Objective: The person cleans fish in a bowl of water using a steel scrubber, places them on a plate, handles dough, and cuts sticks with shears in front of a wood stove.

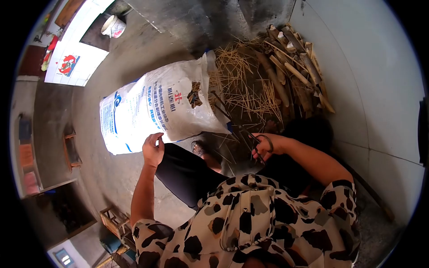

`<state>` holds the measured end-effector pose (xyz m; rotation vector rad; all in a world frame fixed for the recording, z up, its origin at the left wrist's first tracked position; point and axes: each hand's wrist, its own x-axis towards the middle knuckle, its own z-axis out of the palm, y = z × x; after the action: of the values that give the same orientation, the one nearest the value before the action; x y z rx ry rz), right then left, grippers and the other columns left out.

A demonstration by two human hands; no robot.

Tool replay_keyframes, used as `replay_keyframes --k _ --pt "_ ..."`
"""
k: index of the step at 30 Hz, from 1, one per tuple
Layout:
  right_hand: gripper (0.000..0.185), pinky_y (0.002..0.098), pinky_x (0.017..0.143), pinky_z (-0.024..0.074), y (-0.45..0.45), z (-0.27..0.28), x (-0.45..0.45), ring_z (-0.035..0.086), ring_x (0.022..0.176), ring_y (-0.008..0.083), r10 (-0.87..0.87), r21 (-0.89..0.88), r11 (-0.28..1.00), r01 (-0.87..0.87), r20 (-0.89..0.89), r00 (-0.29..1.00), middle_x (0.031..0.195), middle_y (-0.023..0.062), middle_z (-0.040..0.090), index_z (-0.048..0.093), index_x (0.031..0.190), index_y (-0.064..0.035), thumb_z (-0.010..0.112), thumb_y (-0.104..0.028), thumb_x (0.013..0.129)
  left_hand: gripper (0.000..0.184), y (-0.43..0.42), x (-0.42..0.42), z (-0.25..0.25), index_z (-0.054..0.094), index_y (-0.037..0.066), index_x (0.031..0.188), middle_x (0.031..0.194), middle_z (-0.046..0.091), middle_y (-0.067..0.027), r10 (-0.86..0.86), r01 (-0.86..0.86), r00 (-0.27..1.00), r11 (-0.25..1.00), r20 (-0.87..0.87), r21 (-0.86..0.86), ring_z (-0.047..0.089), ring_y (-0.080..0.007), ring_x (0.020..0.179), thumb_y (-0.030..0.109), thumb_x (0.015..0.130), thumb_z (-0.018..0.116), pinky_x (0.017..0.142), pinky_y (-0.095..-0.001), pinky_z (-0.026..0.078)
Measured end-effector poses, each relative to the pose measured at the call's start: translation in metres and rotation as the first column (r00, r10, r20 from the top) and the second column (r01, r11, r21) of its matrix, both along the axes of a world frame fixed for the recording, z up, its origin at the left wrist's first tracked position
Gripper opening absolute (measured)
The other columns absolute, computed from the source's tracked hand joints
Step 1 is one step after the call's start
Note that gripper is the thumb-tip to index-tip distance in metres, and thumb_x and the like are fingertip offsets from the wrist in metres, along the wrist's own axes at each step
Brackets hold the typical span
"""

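Dark long-handled metal fire tongs (pixel 241 127) are in my right hand (pixel 264 146), with a ring handle looped round the hand. Their thin arms reach up and left across the mouth of a white woven sack (pixel 138 107) with blue and red print. The sack lies on its side, and brown material shows through a torn hole (pixel 194 94) near its mouth. My left hand (pixel 153 149) is beside my knee, at the sack's near edge. Its fingers are curled together; what they hold, if anything, I cannot make out.
Loose straw and thin sticks (pixel 241 67) lie beyond the sack's mouth. A pile of split firewood (pixel 299 67) leans by the pale tiled wall (pixel 366 67). A white bucket (pixel 113 27) stands at upper left. Wooden stools (pixel 71 151) are at far left.
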<state>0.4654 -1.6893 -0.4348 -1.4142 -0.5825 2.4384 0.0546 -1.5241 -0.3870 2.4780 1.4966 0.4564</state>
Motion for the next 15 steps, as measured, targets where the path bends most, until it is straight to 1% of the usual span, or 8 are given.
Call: replay_keyframes --k 3,5,7,9,11,13,14,15 --pt "0.088 0.0417 0.07 0.0581 -0.004 -0.036 -0.009 0.062 0.091 0.0184 0.083 0.118 0.989 -0.086 0.03 0.996 0.101 0.0112 0.058 0.019 0.151 -0.0113 0.061 0.005 0.075 0.015 -0.011 -0.019 0.0 0.067 0.009 0.093 0.085 0.068 -0.0119 0.045 -0.047 0.998 0.998 0.036 0.036 0.065 -0.0304 0.075 0.001 0.082 0.06 0.069 -0.0373 0.053" --pt "0.083 0.0415 0.073 0.057 -0.008 -0.074 -0.014 0.061 0.088 0.0175 0.07 0.295 0.953 -0.061 -0.018 0.997 0.094 0.0091 0.06 0.023 0.148 -0.0095 0.063 0.003 0.076 0.015 -0.016 -0.029 -0.002 0.068 0.008 0.092 0.085 0.068 -0.0121 0.063 -0.066 0.996 0.997 0.057 0.05 0.065 -0.0304 0.074 0.0 0.082 0.06 0.068 -0.037 0.053" --pt "0.074 0.0417 0.077 0.0559 0.0 -0.102 -0.025 0.061 0.085 0.018 0.039 0.302 0.953 -0.039 0.007 0.999 0.087 0.0078 0.059 0.03 0.142 -0.0077 0.065 0.001 0.077 0.015 -0.018 -0.037 -0.005 0.068 0.008 0.092 0.084 0.068 -0.0123 0.074 -0.077 0.995 0.996 0.065 0.054 0.065 -0.0302 0.074 0.0 0.082 0.06 0.067 -0.0364 0.053" --pt "0.062 0.0434 0.081 0.0548 0.026 -0.116 -0.034 0.06 0.082 0.0199 0.001 0.162 0.987 -0.013 0.076 0.997 0.08 0.0078 0.058 0.04 0.134 -0.0063 0.065 -0.001 0.077 0.015 -0.022 -0.041 -0.006 0.068 0.008 0.091 0.085 0.068 -0.0127 0.105 -0.107 0.989 0.994 0.103 0.013 0.066 -0.0306 0.074 0.0 0.082 0.06 0.067 -0.0365 0.053" --pt "0.056 0.0471 0.083 0.0538 0.055 -0.11 -0.039 0.059 0.078 0.0218 -0.028 0.061 0.998 0.023 0.079 0.997 0.075 0.008 0.056 0.045 0.128 -0.0059 0.066 -0.002 0.076 0.015 -0.021 -0.042 -0.007 0.068 0.008 0.091 0.085 0.068 -0.0131 0.1 -0.101 0.988 0.995 0.116 0.01 0.066 -0.031 0.075 0.0 0.081 0.06 0.068 -0.0367 0.053" --pt "0.051 0.0536 0.075 0.0527 0.075 -0.068 -0.048 0.053 0.069 0.0204 -0.093 0.062 0.994 0.089 0.079 0.992 0.073 0.0076 0.051 0.049 0.124 -0.0096 0.066 -0.008 0.076 0.015 -0.019 -0.039 -0.008 0.068 0.007 0.091 0.085 0.069 -0.0137 0.065 -0.07 0.992 0.997 0.105 0.042 0.066 -0.0317 0.076 -0.001 0.081 0.059 0.068 -0.0369 0.054" --pt "0.054 0.0532 0.073 0.0516 0.082 -0.098 -0.053 0.051 0.067 0.0197 -0.023 0.225 0.974 0.015 0.033 0.999 0.073 0.0074 0.05 0.048 0.126 -0.0114 0.066 -0.009 0.075 0.015 -0.018 -0.039 -0.009 0.068 0.007 0.091 0.085 0.069 -0.0139 0.066 -0.071 0.992 0.997 0.103 0.042 0.066 -0.0319 0.076 -0.001 0.081 0.059 0.069 -0.0371 0.054" --pt "0.056 0.0529 0.071 0.0505 0.092 -0.149 -0.061 0.049 0.066 0.019 0.053 0.385 0.922 -0.048 -0.001 0.999 0.074 0.0072 0.049 0.047 0.128 -0.0133 0.066 -0.01 0.075 0.016 -0.017 -0.038 -0.008 0.068 0.007 0.091 0.085 0.069 -0.0141 0.066 -0.07 0.993 0.997 0.101 0.042 0.066 -0.0322 0.077 -0.001 0.081 0.059 0.069 -0.0372 0.054"
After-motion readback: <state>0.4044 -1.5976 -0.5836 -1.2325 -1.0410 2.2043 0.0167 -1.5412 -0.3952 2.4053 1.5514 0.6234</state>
